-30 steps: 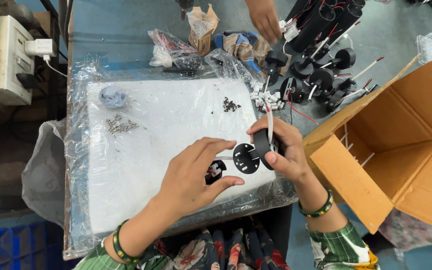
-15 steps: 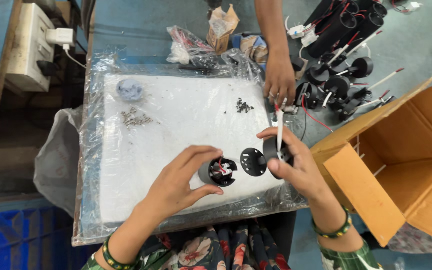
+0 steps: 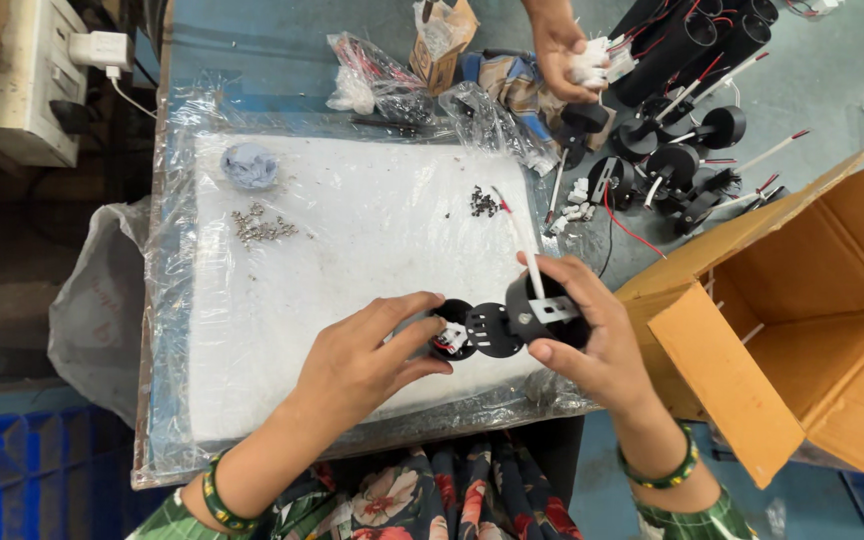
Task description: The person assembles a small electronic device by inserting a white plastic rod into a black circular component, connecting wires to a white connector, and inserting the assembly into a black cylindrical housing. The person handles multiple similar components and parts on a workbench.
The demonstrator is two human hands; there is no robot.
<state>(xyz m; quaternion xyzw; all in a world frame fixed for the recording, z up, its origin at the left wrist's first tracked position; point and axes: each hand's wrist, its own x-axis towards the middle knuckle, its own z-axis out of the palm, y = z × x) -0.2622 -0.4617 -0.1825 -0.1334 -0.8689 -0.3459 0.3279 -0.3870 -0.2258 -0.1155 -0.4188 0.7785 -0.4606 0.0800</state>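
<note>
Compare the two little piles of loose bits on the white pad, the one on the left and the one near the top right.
The left pile is pale, silvery metal; the right pile is dark, nearly black. The left pile is spread out and scattered wider; the right pile is smaller and packed tighter. The left pile lies just below a crumpled blue-grey wad; the right pile lies beside a white stick with a red tip. Both rest on the white pad, untouched by either hand.

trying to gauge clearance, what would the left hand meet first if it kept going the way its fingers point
The left hand points right, so it would probably first meet the black round part in the right hand, though depth is unclear.
</note>
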